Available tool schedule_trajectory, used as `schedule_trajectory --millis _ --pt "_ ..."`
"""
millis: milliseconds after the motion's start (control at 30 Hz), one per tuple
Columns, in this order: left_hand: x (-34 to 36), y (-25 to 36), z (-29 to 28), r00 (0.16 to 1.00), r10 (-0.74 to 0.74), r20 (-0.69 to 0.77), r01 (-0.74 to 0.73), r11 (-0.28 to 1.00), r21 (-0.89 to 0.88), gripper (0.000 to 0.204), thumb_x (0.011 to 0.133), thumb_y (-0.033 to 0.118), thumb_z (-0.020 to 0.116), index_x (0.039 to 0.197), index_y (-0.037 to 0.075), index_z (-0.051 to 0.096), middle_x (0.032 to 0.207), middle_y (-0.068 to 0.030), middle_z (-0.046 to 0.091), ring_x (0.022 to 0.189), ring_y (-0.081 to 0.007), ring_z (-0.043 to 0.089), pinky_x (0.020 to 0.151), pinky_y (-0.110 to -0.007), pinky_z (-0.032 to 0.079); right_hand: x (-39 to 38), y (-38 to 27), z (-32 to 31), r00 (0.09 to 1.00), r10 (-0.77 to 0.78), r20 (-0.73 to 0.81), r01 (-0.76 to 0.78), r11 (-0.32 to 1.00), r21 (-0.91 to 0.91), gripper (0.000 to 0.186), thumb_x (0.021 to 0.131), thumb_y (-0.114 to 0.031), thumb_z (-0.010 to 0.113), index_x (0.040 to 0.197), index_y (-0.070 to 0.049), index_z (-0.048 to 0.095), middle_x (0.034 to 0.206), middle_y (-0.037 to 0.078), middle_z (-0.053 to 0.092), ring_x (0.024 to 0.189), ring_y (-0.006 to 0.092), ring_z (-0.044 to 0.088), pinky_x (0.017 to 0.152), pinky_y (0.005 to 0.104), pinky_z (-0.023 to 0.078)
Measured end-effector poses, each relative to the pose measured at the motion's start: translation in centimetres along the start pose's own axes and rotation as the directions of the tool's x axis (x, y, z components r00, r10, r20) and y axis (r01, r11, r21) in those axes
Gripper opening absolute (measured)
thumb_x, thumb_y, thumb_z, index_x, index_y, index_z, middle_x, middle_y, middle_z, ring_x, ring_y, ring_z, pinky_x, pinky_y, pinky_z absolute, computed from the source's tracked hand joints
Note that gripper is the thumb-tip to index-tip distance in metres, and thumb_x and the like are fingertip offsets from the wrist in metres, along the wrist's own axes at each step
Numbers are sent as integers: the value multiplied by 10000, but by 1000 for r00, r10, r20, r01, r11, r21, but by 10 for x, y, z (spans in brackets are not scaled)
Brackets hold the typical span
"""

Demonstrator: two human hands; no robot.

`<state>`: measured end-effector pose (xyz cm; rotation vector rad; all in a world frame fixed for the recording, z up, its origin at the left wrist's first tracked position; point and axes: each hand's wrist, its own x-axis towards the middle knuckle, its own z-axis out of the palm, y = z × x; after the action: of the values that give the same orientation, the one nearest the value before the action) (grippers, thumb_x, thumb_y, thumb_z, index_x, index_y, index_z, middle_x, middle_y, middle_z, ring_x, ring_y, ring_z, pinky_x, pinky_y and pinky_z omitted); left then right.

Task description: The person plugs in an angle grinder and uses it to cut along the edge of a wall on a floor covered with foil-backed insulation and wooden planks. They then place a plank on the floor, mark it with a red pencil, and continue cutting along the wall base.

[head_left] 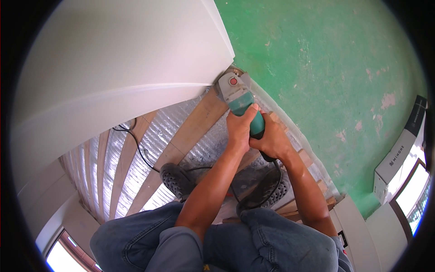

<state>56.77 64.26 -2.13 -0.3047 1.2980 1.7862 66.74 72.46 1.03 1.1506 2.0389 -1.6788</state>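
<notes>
As forearms point(216, 181) converge | left hand point(239, 128), right hand point(273, 139) | clasp angle grinder point(242, 102)

Teal angle grinder point(257, 124), gripped in both hands point(239, 128), grey head point(235, 93) with round red button point(233, 81) ahead of them.
</notes>
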Motion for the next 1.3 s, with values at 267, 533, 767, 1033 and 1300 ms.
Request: schedule_trajectory --millis 267,533,767,1033,1300 --pt "2 -1 0 1000 -5 4 5 1000 -17 198 962 106 768 1090 24 640 978 -94 692 899 -215 692 847 -376 594 1 -1 0 1000 -10 0 10 1000 4 995 715 -275 813 1543 104 412 1263 349 683 1207 461 673 1003 464 544" --pt "2 1 3 999 10 -34 -10 1000 -9 216 909 142 816 1036 23 687 950 -65 718 833 -163 696 776 -323 571 2 -2 -1 1000 -11 -25 11 1000 -2 1052 679 -300 828 1547 119 407 1225 343 699 1165 440 704 990 444 546" --pt "4 -3 -1 999 22 -33 -23 1000 -17 216 923 150 810 1040 21 683 948 -65 717 840 -167 696 785 -331 579 2 0 0 999 -35 -31 35 999 -10 1028 678 -292 826 1531 120 427 1214 349 698 1162 454 699 994 445 545" --pt "1 -10 -11 999 21 -33 -21 999 -24 246 922 145 814 1094 27 685 1021 -51 714 883 -157 692 801 -325 569 -3 3 4 997 -77 -16 76 997 -28 984 714 -294 799 1517 136 426 1172 354 706 1146 469 696 963 469 549" --pt "-7 -5 -7 997 -2 -72 2 1000 -2 192 958 134 778 1069 26 665 978 -79 712 898 -195 698 828 -344 575 -5 1 4 999 -46 23 46 999 -19 1014 701 -296 805 1535 125 412 1170 343 708 1131 464 699 968 468 546"
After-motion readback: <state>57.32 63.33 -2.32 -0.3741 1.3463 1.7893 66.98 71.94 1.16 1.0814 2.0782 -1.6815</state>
